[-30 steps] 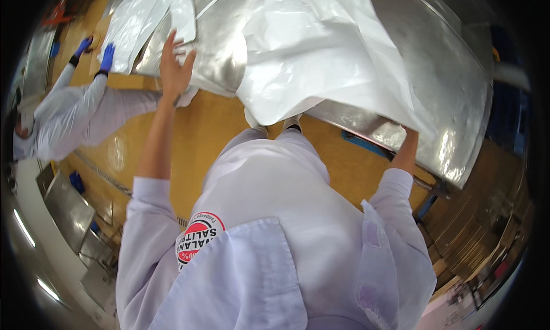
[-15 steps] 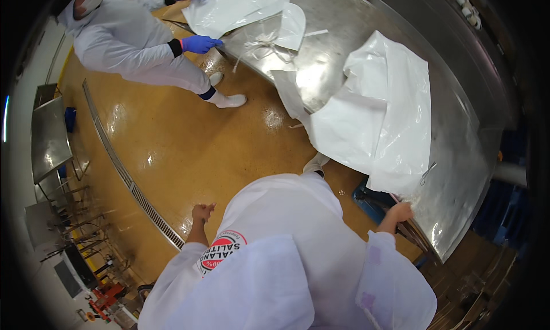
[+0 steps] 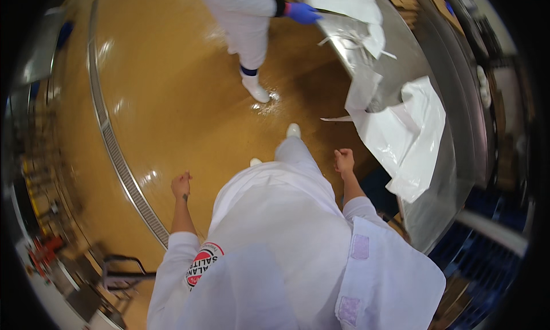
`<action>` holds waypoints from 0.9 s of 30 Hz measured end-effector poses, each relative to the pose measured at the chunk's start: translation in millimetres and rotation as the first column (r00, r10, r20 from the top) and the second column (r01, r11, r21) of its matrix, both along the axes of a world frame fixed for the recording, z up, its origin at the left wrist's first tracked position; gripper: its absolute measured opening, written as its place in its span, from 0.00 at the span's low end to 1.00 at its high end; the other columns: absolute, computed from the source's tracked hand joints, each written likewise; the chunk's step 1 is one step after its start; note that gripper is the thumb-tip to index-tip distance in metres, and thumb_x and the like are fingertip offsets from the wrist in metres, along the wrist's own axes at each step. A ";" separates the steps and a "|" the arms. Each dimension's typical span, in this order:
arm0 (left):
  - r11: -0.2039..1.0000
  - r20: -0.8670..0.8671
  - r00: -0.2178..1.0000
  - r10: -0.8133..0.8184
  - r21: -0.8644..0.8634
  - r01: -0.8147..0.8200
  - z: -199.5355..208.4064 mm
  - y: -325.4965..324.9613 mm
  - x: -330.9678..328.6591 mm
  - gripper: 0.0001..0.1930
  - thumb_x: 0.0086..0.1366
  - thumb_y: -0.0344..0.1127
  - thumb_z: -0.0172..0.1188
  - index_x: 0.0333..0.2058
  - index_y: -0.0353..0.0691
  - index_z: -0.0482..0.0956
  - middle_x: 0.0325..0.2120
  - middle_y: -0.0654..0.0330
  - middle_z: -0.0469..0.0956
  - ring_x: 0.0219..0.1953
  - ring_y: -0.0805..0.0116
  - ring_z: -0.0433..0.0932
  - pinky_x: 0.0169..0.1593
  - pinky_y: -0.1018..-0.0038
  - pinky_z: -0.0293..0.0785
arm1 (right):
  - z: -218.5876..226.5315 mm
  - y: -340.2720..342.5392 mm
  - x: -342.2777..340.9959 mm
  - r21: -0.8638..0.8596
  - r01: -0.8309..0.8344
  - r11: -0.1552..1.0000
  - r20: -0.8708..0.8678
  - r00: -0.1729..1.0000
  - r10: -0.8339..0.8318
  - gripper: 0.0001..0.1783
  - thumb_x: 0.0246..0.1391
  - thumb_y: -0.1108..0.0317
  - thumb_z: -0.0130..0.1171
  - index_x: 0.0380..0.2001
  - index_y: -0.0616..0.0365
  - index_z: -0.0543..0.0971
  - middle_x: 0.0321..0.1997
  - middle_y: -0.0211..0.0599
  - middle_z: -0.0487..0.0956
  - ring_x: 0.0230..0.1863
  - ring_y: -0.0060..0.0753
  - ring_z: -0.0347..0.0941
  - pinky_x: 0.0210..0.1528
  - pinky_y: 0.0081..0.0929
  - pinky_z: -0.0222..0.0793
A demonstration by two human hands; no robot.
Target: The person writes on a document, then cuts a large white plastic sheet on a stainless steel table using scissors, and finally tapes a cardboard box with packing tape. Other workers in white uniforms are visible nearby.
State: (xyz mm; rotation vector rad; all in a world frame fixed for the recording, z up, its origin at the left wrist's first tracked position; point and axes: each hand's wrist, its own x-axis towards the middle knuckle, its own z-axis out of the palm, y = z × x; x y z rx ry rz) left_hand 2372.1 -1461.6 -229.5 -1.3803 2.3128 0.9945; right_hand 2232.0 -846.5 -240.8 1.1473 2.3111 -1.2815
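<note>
My left hand (image 3: 181, 185) hangs over the floor on my left, fingers loosely curled and nothing visible in them. On the other side my right hand (image 3: 344, 161) is closed in a loose fist, apart from the metal table and seemingly holding nothing. Closest to it is a white plastic apron (image 3: 404, 138), spread crumpled over the table's edge with a strap hanging down. Farther along lies another white plastic sheet or apron (image 3: 349, 6) with white ties (image 3: 352, 40). A co-worker's blue-gloved hand (image 3: 303, 13) is beside it.
The long stainless steel table (image 3: 438, 201) runs along my right. A co-worker in white (image 3: 243, 26) stands ahead at its edge. A drain grate (image 3: 123, 163) crosses the wet brown floor on my left. Blue crates (image 3: 475, 255) stand at lower right, cardboard (image 3: 398, 3) at the far end.
The view has turned, so table and co-worker sit farther right. My right hand has left the table's edge and swung forward beside me. One of my white boots has stepped ahead.
</note>
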 end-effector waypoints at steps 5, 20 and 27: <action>0.970 -0.088 0.967 0.239 -0.016 -0.242 -17.5 -10.2 34.6 0.25 0.62 0.56 0.57 0.20 0.40 0.84 0.15 0.58 0.76 0.24 0.66 0.76 0.33 0.68 0.70 | 28.3 -97.0 -101.5 -0.114 -0.475 0.873 0.204 0.849 0.488 0.10 0.57 0.61 0.60 0.34 0.54 0.73 0.26 0.31 0.74 0.16 0.25 0.69 0.15 0.25 0.64; 0.118 0.228 0.080 0.970 -0.155 -0.981 75.4 35.7 160.6 0.24 0.66 0.52 0.56 0.20 0.38 0.84 0.17 0.55 0.77 0.18 0.60 0.70 0.28 0.60 0.68 | -69.8 -628.3 -340.8 -0.178 -0.984 -0.024 -0.027 -0.019 0.999 0.08 0.57 0.63 0.57 0.36 0.54 0.75 0.24 0.30 0.76 0.19 0.21 0.71 0.18 0.23 0.67; 0.124 0.049 0.117 0.992 -0.169 -0.978 66.3 -70.3 29.5 0.26 0.66 0.51 0.56 0.17 0.36 0.82 0.18 0.53 0.78 0.20 0.59 0.72 0.32 0.59 0.69 | 22.2 -838.3 -463.4 -0.235 -0.972 0.018 -0.220 0.071 0.973 0.08 0.56 0.66 0.56 0.39 0.55 0.76 0.28 0.30 0.77 0.23 0.21 0.73 0.23 0.22 0.70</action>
